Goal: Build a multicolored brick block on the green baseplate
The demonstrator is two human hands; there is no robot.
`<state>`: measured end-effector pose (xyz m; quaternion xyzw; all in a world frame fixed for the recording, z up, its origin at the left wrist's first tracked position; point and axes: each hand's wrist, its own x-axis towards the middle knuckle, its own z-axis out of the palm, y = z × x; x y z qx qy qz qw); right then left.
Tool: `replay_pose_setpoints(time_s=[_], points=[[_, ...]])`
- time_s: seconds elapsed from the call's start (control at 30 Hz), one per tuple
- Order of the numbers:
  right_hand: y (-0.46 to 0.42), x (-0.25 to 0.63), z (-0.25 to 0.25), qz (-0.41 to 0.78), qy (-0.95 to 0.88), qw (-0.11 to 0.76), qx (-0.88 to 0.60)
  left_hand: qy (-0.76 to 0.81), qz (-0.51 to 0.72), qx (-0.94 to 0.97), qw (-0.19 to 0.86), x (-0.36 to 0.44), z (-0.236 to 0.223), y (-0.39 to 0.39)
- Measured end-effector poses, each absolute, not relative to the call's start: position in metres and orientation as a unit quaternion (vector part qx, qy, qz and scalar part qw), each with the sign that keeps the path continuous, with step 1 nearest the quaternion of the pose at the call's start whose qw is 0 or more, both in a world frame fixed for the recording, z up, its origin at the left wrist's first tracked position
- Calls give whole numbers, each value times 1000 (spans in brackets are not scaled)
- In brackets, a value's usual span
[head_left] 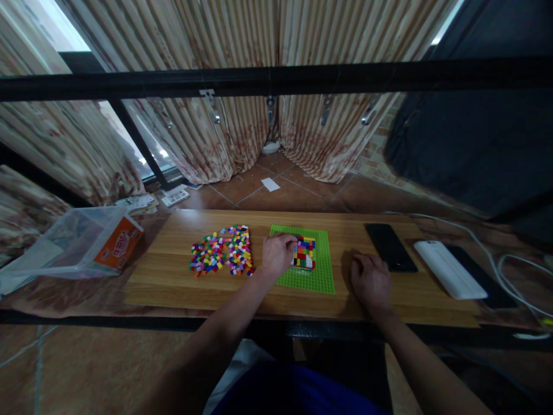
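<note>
My left hand [279, 253] reaches over the left part of a green studded baseplate [322, 271]. Its thumb and fingers are pinched together at the edge of a block of multicoloured toy bricks [306, 253] built on the plate. Whatever sits between those fingertips is too small to make out. Left of this hand, a pile of small loose toy bricks [209, 253] is spread on the wooden board. My right hand [371, 279] rests on the board to the right of the baseplate, fingers curled in, with no object showing in them.
A black phone [391, 248] lies beyond my right hand, with a white power bank [449, 269] and white cable [479, 236] farther right. At the far left stands a clear plastic box [82, 242] with an orange label. A dark rail [242, 80] crosses before the curtains.
</note>
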<state>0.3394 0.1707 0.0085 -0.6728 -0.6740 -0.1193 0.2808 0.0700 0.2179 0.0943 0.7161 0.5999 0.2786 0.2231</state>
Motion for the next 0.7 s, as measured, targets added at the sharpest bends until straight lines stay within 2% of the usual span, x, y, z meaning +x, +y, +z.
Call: replay_pose_setpoints(time_s=[0.7], points=[[171, 336, 11, -102, -668, 290, -678, 639, 250, 700, 199, 79, 100, 220]])
